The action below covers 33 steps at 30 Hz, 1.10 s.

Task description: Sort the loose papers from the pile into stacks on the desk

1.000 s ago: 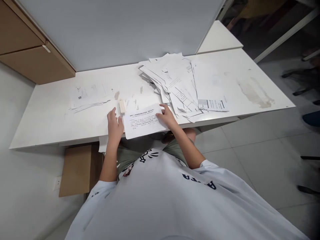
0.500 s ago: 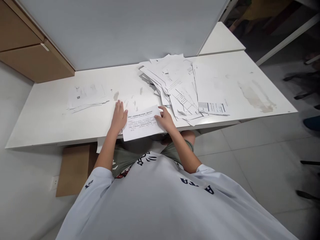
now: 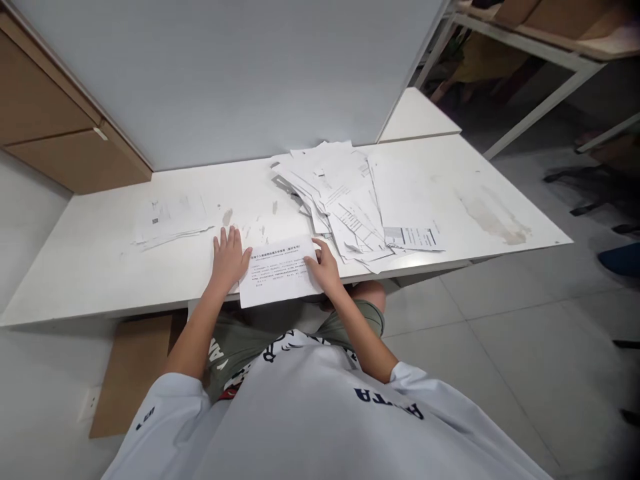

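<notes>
White printed sheet [image 3: 277,273] overhangs the table [image 3: 100,280] edge between the hands: left hand [image 3: 229,259] splayed flat beside it, right hand [image 3: 325,269] pressing its edge, unclenched. Eased pressure could drop it.

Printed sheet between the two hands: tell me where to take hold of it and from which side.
Take the printed sheet by its near edge, coming from the person's side, thumb above, fingers beneath: it lies flat, and only that edge appears to overhang the desk. The left hand and right hand sit at its side edges.
</notes>
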Available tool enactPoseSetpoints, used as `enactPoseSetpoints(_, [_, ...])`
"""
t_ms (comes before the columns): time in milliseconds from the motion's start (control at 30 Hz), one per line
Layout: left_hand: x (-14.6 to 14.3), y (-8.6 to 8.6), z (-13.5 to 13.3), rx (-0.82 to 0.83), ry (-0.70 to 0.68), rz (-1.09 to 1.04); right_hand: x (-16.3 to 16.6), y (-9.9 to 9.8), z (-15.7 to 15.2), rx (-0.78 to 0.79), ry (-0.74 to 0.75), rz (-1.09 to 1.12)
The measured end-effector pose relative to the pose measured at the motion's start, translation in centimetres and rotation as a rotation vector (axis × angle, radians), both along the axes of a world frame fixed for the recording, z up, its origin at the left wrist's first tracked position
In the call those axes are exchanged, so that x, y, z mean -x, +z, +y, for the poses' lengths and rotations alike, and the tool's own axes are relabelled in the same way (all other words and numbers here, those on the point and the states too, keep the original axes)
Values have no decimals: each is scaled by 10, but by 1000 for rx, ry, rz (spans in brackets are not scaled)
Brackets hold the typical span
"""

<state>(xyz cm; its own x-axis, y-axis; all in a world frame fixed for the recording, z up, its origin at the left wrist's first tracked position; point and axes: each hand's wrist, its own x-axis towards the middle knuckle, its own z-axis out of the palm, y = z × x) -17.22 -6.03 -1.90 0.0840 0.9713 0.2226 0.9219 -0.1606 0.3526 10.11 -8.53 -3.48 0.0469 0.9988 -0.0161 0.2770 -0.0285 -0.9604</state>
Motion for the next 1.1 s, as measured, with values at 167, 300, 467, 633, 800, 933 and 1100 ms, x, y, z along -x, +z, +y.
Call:
enactPoseSetpoints(167, [-3, 27, 0, -190, 1, -77, -32, 26, -25, -140, -51, 211])
enactPoseSetpoints(300, [-34, 37, -32, -133, -119, -292, -56, 50, -31, -250, -17, 402])
enactPoseSetpoints(467, [-76, 26, -76, 95, -135, -895, -48, 58, -26, -276, -7, 474])
enactPoseSetpoints(633, [-74, 13, -82, 126, -123, -1087, -25, 74, -38, -303, 142, 466])
enactPoseSetpoints(800, [-68, 4, -94, 296, -125, -1272, -23, 108, -61, -460, 253, 421])
enactPoseSetpoints(933, [-74, 1, -113, 351, -76, -1451, -29, 115, -67, -549, 232, 386])
enactPoseSetpoints(1100, [-31, 8, -101, 94, 239, -1324, -30, 97, -64, -452, 95, 328])
